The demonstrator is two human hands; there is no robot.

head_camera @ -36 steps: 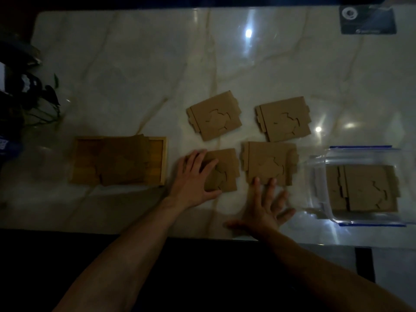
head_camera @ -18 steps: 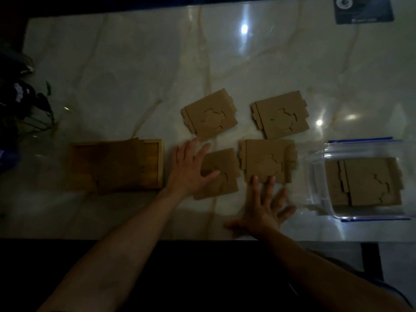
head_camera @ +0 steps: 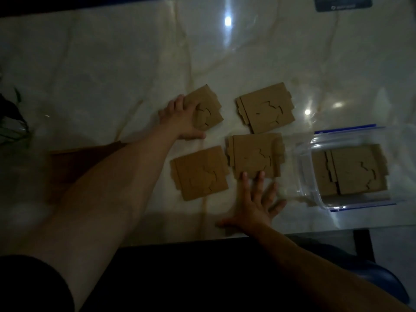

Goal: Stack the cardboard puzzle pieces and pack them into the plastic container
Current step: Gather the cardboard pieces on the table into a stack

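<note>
Four cardboard stacks are laid out on the marble table (head_camera: pixel 90 64), all to the left of the container (head_camera: pixel 306 176), which serves as the landmark. Nearest it, just to its left, the near-right stack (head_camera: pixel 254 154) is seen lying flat. Further left of the container and slightly nearer the table edge, the near-left stack (head_camera: pixel 200 174) is seen, untouched. Beyond the container's far-left corner the far-right stack (head_camera: pixel 265 108) is placed, and furthest left of the container, on the far row, lies the far-left stack (head_camera: pixel 209 109). A fifth stack (head_camera: pixel 358 170) is held inside the container, flat on its bottom.

The far-left stack is gripped by the left hand (head_camera: pixel 180 119): the fingers are curled over its left edge and the thumb is stretched along the table under its near side. The right hand (head_camera: pixel 254 206) is laid flat on the table, left of the container's near corner, with fingers spread; two fingertips (head_camera: pixel 245 175) are set against the near edge of the near-right stack, and nothing is held.

Far left of the container, a wooden tray (head_camera: pixel 67 163) is partly hidden by the left forearm, and plant leaves (head_camera: pixel 11 118) are seen at the table's left edge. A dark card (head_camera: pixel 342 3) is seen beyond the container at the far edge
</note>
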